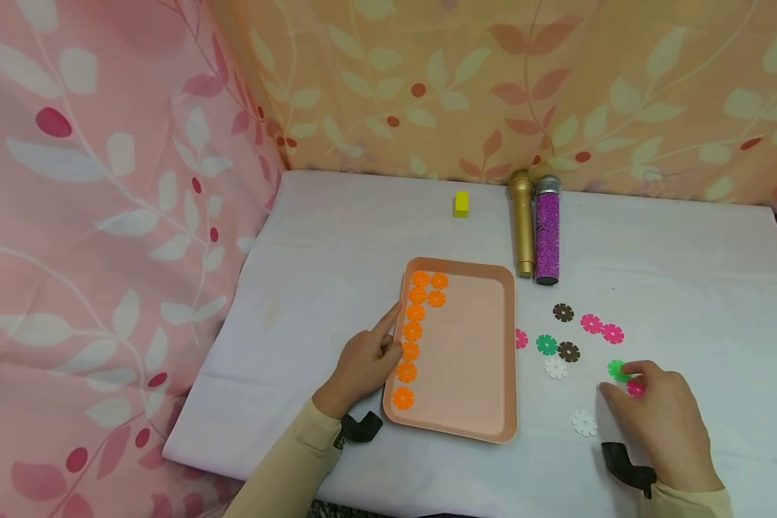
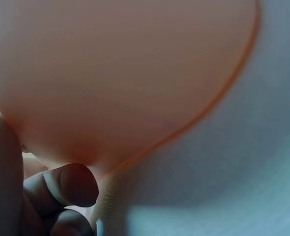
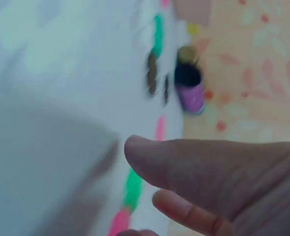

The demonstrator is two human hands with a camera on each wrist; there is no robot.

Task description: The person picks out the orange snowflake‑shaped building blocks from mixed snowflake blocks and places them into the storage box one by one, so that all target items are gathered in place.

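A peach tray [image 1: 469, 345] lies on the white cloth, with several orange flower-shaped discs [image 1: 415, 312] lined along its left side. At its left rim rests my left hand [image 1: 365, 362], index finger straight and other fingers bent. In the left wrist view a fingertip [image 2: 78, 184] shows beside the blurred tray [image 2: 135, 73]. My right hand [image 1: 667, 417] reaches over a light green disc [image 1: 617, 370] and a pink disc [image 1: 635, 388]. Its thumb and index finger stand apart, with nothing seen pinched. The right wrist view shows the thumb [image 3: 174, 160] above the blurred green disc [image 3: 133, 191].
Between tray and right hand lie loose discs: brown [image 1: 562, 312], pink [image 1: 591, 323], green [image 1: 547, 344] and white [image 1: 584, 423]. A gold microphone [image 1: 523, 226] and a purple microphone [image 1: 547, 234] lie behind. A yellow block [image 1: 461, 204] stands near the back edge, before floral curtains.
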